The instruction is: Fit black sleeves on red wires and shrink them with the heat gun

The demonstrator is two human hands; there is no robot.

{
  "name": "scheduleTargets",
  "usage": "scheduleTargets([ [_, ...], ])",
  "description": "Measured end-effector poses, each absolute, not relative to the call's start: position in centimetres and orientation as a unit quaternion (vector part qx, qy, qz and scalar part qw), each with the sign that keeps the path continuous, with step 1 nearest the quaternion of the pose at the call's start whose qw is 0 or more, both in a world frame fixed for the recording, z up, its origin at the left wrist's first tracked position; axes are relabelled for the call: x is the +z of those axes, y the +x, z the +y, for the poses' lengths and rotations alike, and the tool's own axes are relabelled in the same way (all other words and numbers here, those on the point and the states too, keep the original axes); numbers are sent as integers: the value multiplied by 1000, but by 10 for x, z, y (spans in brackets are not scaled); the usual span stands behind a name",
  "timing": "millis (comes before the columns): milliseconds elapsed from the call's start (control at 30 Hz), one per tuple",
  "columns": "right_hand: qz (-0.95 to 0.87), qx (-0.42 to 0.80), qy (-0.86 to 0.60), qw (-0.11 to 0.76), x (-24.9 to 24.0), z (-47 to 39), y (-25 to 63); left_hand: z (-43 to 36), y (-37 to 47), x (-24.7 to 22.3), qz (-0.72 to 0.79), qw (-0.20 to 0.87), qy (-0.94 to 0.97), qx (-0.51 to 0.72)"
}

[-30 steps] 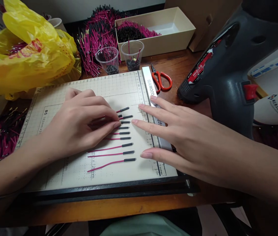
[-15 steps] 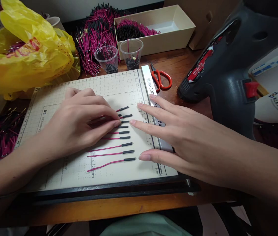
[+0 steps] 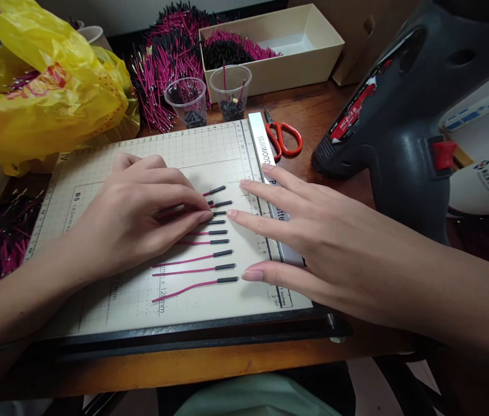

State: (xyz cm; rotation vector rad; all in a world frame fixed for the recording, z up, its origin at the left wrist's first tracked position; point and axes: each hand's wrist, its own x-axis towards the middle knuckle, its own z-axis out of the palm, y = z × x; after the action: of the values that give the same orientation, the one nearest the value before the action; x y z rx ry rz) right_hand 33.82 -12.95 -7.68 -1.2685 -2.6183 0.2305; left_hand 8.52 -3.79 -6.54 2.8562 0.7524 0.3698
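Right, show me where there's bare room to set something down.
Free: the far strip of the board, beyond the left hand; its near strip, below the nearest wire; and the table between scissors, box and heat gun. Crowded: between that hand and the right hand, where wires lie, and behind the board, with cups and a wire heap.

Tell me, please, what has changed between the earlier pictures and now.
The right hand has edged left, its fingers nearer the thin black-tipped magenta wires. Nothing was taken or released. The left hand stays pinched at the wires, which look unmoved on the cream gridded board.
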Motion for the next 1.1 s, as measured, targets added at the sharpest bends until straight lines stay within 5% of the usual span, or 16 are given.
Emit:
scheduleTargets([
  [1100, -897, 47, -431, 90, -74, -131, 336, -39, 87, -64, 268, 78, 953, 117],
])
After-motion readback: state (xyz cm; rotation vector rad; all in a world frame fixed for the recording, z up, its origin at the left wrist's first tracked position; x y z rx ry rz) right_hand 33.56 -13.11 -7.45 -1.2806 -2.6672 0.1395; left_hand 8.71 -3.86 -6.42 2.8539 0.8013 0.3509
